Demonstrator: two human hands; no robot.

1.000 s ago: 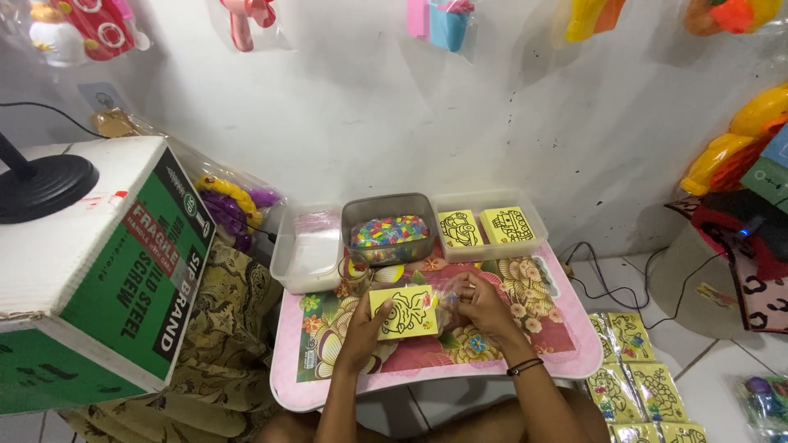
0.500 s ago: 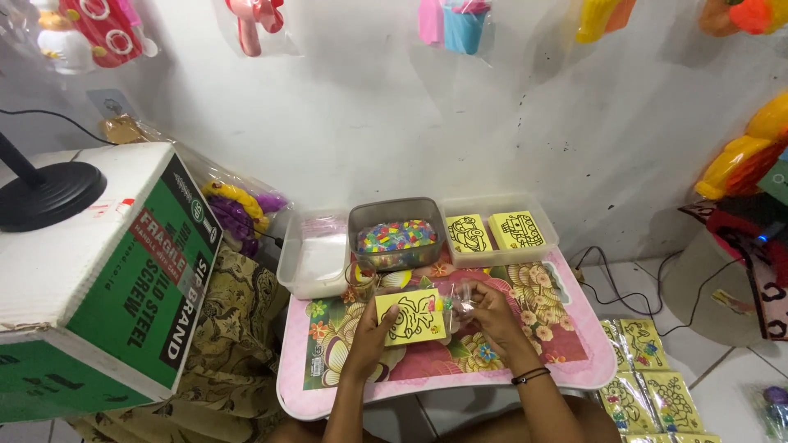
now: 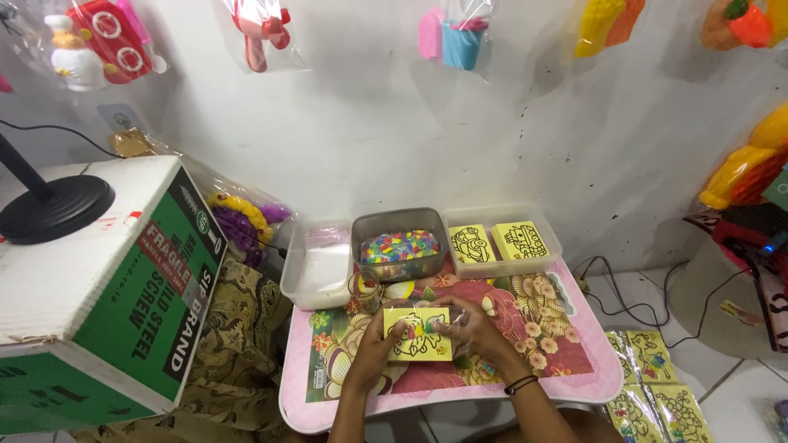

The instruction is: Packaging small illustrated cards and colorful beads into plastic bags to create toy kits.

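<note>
Since the earlier frame both of my hands have closed in together over the yellow card [image 3: 418, 334], which now lies flatter and lower above the pink floral table [image 3: 574, 373]; my left hand [image 3: 379, 349] pinches the card's left edge, thumb on top and fingers beneath; my right hand [image 3: 469, 330] is curled over its right edge, fingers closed on what looks like a clear plastic sleeve [image 3: 456, 334] together with the card, though glare hides the exact contact; the card shows a black line drawing with small coloured bits on its face; I judge it light, thin and fairly stiff, liable to crease if bent at the middle, so the side edges are the sound places to hold; the sleeve I judge limp and slippery; behind stand a grey tub of coloured pieces [image 3: 400, 245], a clear tray of more yellow cards [image 3: 501, 243] and a clear tray [image 3: 315, 264] with plastic bags; a green and white carton [image 3: 115, 287] sits to the left.
</note>
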